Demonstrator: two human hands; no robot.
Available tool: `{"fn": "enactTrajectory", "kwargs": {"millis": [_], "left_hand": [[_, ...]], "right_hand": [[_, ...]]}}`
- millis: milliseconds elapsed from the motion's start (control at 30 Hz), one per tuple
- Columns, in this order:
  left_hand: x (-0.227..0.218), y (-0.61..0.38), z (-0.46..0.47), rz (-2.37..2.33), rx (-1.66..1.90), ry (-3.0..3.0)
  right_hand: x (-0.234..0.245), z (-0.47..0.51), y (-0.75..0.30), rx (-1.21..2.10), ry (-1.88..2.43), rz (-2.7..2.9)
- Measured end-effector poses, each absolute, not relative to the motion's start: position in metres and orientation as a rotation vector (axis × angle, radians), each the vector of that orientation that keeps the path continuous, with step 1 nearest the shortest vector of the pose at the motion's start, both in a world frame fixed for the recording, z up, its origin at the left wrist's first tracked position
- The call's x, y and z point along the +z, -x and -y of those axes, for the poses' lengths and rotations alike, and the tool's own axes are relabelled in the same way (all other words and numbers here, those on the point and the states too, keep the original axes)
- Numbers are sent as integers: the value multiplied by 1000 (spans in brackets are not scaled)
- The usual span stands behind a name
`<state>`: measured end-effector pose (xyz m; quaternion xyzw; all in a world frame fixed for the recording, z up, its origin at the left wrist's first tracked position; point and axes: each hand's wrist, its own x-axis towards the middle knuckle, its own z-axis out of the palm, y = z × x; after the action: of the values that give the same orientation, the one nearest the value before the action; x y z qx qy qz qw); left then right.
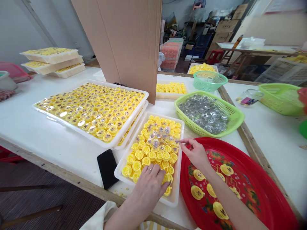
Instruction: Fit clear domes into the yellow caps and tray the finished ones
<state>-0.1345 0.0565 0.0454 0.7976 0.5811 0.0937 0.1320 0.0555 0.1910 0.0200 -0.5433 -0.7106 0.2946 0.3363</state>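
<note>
A shallow white tray (pixel 176 198) holds many round yellow plastic pieces (pixel 136 165). On top of them, in its far half, lies a loose pile of small clear discs with printed pictures (pixel 158 138). My left hand (pixel 151 182), with a ring on one finger, rests over the near yellow pieces, thumb apart from the fingers. At the tray's right rim, beside the discs, my right hand (pixel 195 155) has thumb and fingertips pinched together; what is between them is too small to make out. Below my right forearm, a red oval tray (pixel 259 169) carries several yellow pieces with cords.
A large tray of finished-looking yellow pieces (pixel 93 111) lies left, stacked on another. A black phone (pixel 107 169) is by the table edge. A green basket (pixel 211 113) of clear caps stands behind the red tray. An upright cardboard sheet (pixel 129 41) blocks the back.
</note>
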Motion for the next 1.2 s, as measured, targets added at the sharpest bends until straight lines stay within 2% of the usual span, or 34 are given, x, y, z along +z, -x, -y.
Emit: {"fn": "enactTrajectory", "kwargs": {"millis": [133,267,367,533,733,1200], "left_hand": [[48,132,-60,-1649,492,-2176],[51,127,-62,-1511,648,-2024],[54,122,-63,-1388,746,-1917],[52,111,-63,-1343,886,-1762],[46,101,-64,-1305,1097,-1720],[35,96,-63,-1416,1188,-1959]], "right_hand": [[38,-166,-68,1099,1343,1628],[57,-134,-76,1563,1207,1139],[63,-115,-81,1669,1158,990],[63,-92,-83,1604,1129,1021],[70,-72,-78,1309,1194,1239],[69,-63,-76,965,1244,1625]]}}
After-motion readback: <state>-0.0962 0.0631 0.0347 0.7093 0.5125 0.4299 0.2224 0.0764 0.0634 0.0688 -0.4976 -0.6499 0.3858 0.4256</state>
